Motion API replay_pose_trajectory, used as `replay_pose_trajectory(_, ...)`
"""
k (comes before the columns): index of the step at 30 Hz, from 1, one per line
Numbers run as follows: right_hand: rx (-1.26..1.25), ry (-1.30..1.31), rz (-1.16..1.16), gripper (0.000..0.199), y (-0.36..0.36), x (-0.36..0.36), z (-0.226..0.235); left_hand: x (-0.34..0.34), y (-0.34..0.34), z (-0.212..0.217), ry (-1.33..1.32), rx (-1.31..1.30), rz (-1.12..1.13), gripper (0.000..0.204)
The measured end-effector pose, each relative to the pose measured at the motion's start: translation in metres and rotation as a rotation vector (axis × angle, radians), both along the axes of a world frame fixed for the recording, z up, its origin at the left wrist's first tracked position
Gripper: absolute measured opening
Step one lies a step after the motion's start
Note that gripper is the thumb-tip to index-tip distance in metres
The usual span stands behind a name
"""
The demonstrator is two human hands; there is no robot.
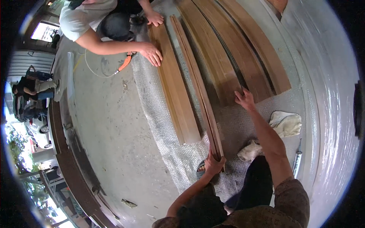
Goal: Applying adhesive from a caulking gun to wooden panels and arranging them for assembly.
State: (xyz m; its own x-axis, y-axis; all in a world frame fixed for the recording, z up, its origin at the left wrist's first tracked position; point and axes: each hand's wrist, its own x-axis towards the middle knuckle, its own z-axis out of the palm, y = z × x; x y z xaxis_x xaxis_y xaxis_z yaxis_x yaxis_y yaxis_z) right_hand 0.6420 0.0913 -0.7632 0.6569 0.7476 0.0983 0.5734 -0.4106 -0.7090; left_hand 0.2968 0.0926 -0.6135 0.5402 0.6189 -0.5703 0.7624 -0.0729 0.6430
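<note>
My left hand [215, 164] is wrapped around the near end of a long, narrow wooden board [201, 93] with a groove along it. To the right, my right hand [246, 99] is closed at the near end of a wide wooden panel [213, 57], thumb and fingers by its dark edge; the fingertips are partly hidden. Two more wide panels lie side by side beyond it: a middle panel [243, 57] and a right panel [262, 49]. Left of the narrow board lies a wooden plank [175, 91], on which another person's two hands [151, 53] rest flat.
Bubble wrap [152, 117] lies under the boards on the concrete floor [114, 140]. Two whitish cloths, one a crumpled cloth [286, 123], and a caulking tube [297, 161] lie at right. An orange-handled air tool [124, 64] with a hose is by the other person.
</note>
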Motion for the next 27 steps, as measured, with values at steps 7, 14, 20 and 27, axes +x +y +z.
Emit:
replay_pose_trajectory(7, 0.162, 0.28, 0.002, 0.036, 0.012, 0.011, -0.015, -0.003, -0.008, -0.009, -0.038, 0.033, 0.014, 0.087)
replay_pose_trajectory(14, -0.131, -0.388, -0.033, 0.038, 0.003, -0.02, 0.077, -0.006, -0.006, -0.013, 0.071, -0.042, -0.01, 0.086)
replay_pose_trajectory(20, -0.473, -0.359, 0.065, 0.02, -0.156, -0.185, 0.085, 0.001, -0.02, -0.019, -0.002, 0.046, -0.05, 0.087)
replay_pose_trajectory(27, -0.238, 0.533, 0.154, 0.058, -0.119, -0.276, 0.17, -0.026, -0.015, -0.066, -0.172, -0.091, 0.021, 0.097)
